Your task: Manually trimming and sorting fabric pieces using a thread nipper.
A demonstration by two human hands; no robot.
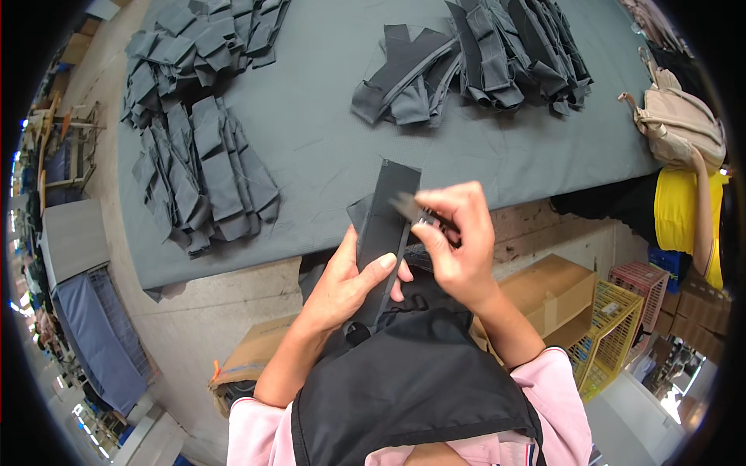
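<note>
My left hand (347,281) grips a dark grey sewn fabric strip (382,210), thumb on top and fingers beneath. The strip points away from me, its far end over the table's near edge. My right hand (464,241) is closed around small thread snips (426,217). Their metal blades, somewhat blurred, lie close to the strip's right edge; whether they touch it I cannot tell. A second flap of grey cloth (358,208) shows behind the strip on its left side.
Piles of similar grey strips lie on the cloth-covered table (311,155): a left pile (206,171), a far-left pile (186,46) and a far-right pile (513,54). Cardboard boxes (548,291) and a yellow crate (610,311) stand below right. Another person in yellow (684,221) is at the right beside a beige backpack (680,116).
</note>
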